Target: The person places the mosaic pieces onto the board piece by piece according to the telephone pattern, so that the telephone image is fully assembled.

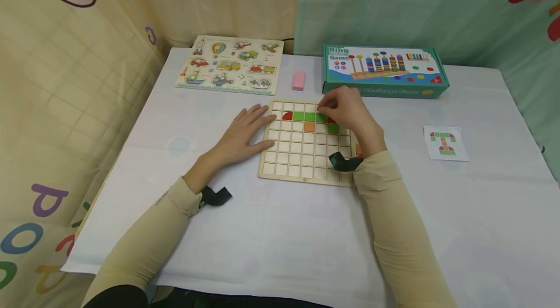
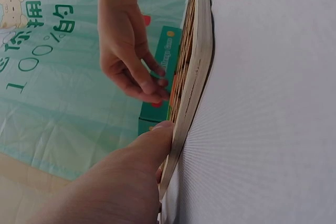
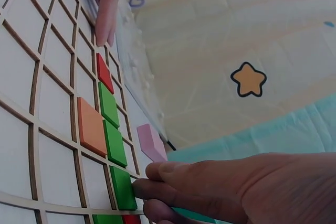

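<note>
A wooden grid board [image 1: 282,170] lies on the white table. Near its far edge a row of square tiles runs from a red curved tile [image 1: 287,116] through several green tiles [image 1: 298,116] to another red piece partly under my right hand [image 1: 350,110]. An orange tile [image 1: 309,127] and a green tile [image 1: 333,128] sit one row nearer. My right fingertips touch the edge of a green tile [image 3: 123,187] lying in its cell. With fingers spread, my left hand [image 1: 238,138] rests at the board's left edge, its thumb [image 2: 157,137] against the rim.
A picture card [image 1: 446,143] lies to the right. Behind the board are a vehicle puzzle [image 1: 229,65], a pink block [image 1: 299,80] and a green game box [image 1: 385,72]. Orange pieces [image 1: 359,149] show beside my right wrist. Curtains enclose the table's back and left.
</note>
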Available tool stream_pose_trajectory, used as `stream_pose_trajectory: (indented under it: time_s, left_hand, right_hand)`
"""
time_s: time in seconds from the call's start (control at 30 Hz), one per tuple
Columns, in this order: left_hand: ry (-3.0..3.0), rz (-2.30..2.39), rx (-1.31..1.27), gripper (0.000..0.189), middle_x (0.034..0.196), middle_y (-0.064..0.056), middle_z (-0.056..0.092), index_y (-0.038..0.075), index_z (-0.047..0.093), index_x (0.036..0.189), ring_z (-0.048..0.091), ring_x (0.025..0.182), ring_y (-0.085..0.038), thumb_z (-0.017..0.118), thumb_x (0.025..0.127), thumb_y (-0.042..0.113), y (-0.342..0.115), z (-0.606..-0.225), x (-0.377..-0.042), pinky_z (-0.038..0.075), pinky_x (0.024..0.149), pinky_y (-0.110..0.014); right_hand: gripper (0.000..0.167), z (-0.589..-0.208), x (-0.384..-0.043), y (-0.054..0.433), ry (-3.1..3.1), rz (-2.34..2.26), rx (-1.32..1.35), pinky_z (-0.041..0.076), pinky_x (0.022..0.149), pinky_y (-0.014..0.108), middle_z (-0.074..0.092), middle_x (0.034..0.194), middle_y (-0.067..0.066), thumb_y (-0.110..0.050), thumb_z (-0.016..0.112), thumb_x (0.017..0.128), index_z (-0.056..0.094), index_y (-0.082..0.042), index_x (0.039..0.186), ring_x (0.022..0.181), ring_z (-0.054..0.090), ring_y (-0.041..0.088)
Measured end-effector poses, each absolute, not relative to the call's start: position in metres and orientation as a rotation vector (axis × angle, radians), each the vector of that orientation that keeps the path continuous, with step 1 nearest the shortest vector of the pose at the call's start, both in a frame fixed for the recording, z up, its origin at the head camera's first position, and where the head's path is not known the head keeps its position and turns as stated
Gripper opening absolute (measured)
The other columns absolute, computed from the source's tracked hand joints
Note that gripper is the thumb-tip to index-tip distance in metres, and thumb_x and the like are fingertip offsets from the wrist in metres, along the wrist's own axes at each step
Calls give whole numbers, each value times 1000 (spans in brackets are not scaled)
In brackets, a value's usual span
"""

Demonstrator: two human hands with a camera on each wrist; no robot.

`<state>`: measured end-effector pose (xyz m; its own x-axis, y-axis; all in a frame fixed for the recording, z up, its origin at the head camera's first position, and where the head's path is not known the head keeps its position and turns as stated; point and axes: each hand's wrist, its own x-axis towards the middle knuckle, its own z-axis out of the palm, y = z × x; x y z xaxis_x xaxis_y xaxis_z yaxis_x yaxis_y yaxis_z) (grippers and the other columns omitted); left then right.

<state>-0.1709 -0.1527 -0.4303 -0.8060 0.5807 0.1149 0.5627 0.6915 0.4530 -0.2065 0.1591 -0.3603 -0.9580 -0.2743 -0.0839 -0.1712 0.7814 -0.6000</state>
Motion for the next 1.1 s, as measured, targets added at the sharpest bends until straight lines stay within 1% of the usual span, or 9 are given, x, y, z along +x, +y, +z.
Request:
stream_pose_trajectory:
  time_s: [0.03, 0.1, 0.2, 0.27, 0.37, 0.67, 0.87, 1.0, 1.1]
  left_hand:
    - [2854, 746, 966, 71, 174, -12, 27, 19, 44, 161, 14, 164, -31, 68, 101, 47, -153, -430, -171, 4, 135, -51]
    - [2853, 746, 964, 71, 174, -12, 27, 19, 44, 161, 13, 164, -31, 68, 101, 47, -153, -428, -172, 4, 135, -51]
    - [2858, 738, 960, 71, 174, -11, 27, 20, 44, 162, 13, 165, -30, 67, 101, 49, -153, -429, -172, 4, 135, -50]
    - [2866, 734, 951, 71, 174, -11, 27, 20, 44, 161, 13, 165, -29, 68, 101, 49, -153, -428, -171, 4, 135, -50]
    - [2869, 734, 939, 71, 174, -11, 28, 20, 45, 161, 13, 164, -30, 68, 100, 47, -154, -427, -170, 4, 135, -50]
    - [2855, 734, 948, 70, 174, -12, 27, 19, 44, 161, 13, 164, -31, 67, 101, 47, -152, -427, -170, 4, 135, -51]
    - [2854, 736, 949, 70, 174, -12, 27, 19, 45, 161, 13, 164, -31, 68, 101, 48, -154, -427, -171, 4, 135, -50]
    - [2851, 737, 947, 71, 174, -11, 27, 20, 45, 161, 13, 165, -30, 68, 101, 48, -154, -429, -171, 4, 135, -50]
    - [2853, 731, 951, 71, 174, -11, 26, 20, 44, 161, 13, 165, -30, 67, 101, 48, -154, -429, -172, 4, 135, -51]
  right_hand:
    - [19, -360, -207, 159, 2796, -932, -362, 56, 92, 48, 77, 108, 17, -15, 71, 102, 80, -3, 112, 102, 69, 31]
    - [20, -358, -207, 161, 2781, -957, -382, 51, 100, 49, 78, 108, 16, -16, 70, 102, 80, -3, 114, 104, 70, 31]
    - [22, -356, -204, 169, 2766, -991, -382, 50, 103, 52, 77, 110, 16, -17, 70, 103, 79, -3, 116, 106, 69, 32]
    - [22, -355, -201, 177, 2766, -1011, -370, 49, 102, 52, 77, 110, 16, -18, 70, 103, 78, -3, 116, 107, 68, 32]
    - [21, -354, -194, 194, 2775, -1014, -338, 54, 96, 52, 77, 110, 17, -19, 70, 102, 78, -4, 115, 108, 67, 33]
    - [24, -357, -170, 247, 2794, -928, -229, 52, 91, 46, 76, 113, 17, -22, 74, 100, 77, -6, 118, 109, 66, 34]
    - [35, -365, -155, 269, 2805, -840, -140, 48, 81, 41, 74, 102, 18, -26, 82, 94, 76, -1, 117, 100, 62, 34]
    - [33, -372, -148, 273, 2824, -833, -107, 45, 77, 38, 71, 94, 15, -24, 85, 91, 76, 0, 112, 93, 60, 31]
    - [30, -375, -148, 273, 2824, -845, -108, 46, 77, 37, 70, 94, 15, -20, 84, 91, 76, 0, 111, 93, 59, 30]
